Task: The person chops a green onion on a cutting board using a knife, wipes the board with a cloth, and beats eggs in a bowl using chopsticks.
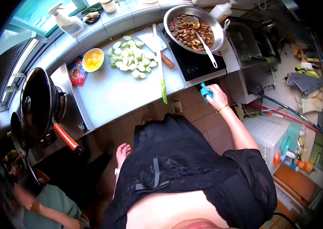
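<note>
My right hand (218, 97) is closed on a crumpled teal cloth (206, 92), just off the counter's front edge below the black cooktop (197, 70). My left hand (123, 152) hangs at my side, fingers loosely bent, with nothing visible in it. On the white work surface (108, 101) lies a heap of cut pale-green vegetable pieces (132, 57). Beside the heap are a cleaver with a wooden handle (167, 60) and a long green onion (160, 65), whose green end overhangs the front edge. A large metal bowl (219, 38) on the cooktop holds brown peanuts (186, 32) and a white-handled spoon (207, 49).
A bowl of yellow pieces (93, 60) stands near a red packet (78, 73). At left, a wok (37, 103) on the stove points its orange handle (65, 136) outward. Another person's arm (58, 217) shows at lower left. A sink (245, 38) lies right.
</note>
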Demonstrator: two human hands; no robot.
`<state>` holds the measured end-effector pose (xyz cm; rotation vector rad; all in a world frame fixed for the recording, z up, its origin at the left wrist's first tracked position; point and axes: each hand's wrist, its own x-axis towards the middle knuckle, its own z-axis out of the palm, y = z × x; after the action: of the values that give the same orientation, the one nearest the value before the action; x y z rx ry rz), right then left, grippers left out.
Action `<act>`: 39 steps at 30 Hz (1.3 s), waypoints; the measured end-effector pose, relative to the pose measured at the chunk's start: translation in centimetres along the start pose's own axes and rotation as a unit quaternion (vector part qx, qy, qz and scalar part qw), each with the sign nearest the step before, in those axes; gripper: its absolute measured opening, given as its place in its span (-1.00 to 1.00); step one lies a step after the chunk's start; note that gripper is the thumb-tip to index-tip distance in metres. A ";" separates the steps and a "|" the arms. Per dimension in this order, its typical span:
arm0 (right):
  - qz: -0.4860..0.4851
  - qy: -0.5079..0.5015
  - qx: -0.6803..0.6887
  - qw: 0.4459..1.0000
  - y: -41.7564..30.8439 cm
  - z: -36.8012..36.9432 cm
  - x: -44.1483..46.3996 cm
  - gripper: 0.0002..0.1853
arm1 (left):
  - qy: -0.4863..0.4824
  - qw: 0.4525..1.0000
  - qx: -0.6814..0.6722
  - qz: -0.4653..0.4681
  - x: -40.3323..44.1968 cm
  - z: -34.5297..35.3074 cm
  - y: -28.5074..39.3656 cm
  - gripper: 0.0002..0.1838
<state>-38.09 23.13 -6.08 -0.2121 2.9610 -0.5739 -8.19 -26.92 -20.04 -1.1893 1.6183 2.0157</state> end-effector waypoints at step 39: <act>0.010 0.185 0.144 0.972 25.5 -7.0 13.2 -0.73 | 0.177 0.833 0.419 0.315 9.6 37.2 19.6 -0.43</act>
<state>-54.98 47.01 -10.46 -0.0494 3.1646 -1.1430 -42.67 -1.89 -13.17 -0.7321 2.9306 1.0263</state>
